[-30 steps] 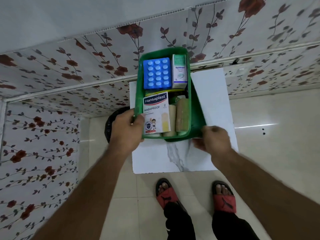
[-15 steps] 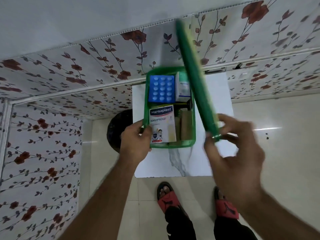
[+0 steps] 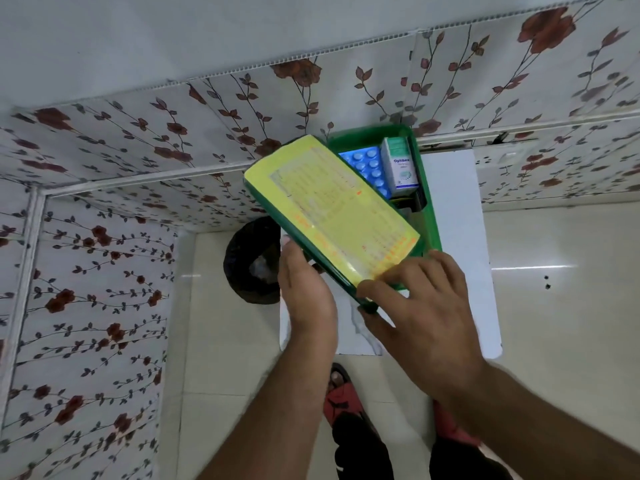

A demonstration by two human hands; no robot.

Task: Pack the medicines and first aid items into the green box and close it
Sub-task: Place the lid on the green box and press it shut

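Observation:
The green box (image 3: pixel 433 216) stands on a small white marble-look table (image 3: pixel 457 271). Inside it I still see a blue blister pack of tablets (image 3: pixel 367 168) and a white-and-green Optibex carton (image 3: pixel 398 164). A green lid with a yellow printed label (image 3: pixel 332 209) lies slanted over the box's left and near part, hiding the other items. My right hand (image 3: pixel 415 306) grips the lid's near corner. My left hand (image 3: pixel 304 289) holds the box's near-left edge under the lid.
A black bin (image 3: pixel 249 261) stands on the tiled floor left of the table. Floral wall panels rise behind and to the left. My feet in red sandals (image 3: pixel 343 400) are just below the table's near edge.
The lid, held upright on edge to the right of the box half a second ago, has swung down and left over the box, label side up. My left hand has stayed at the box.

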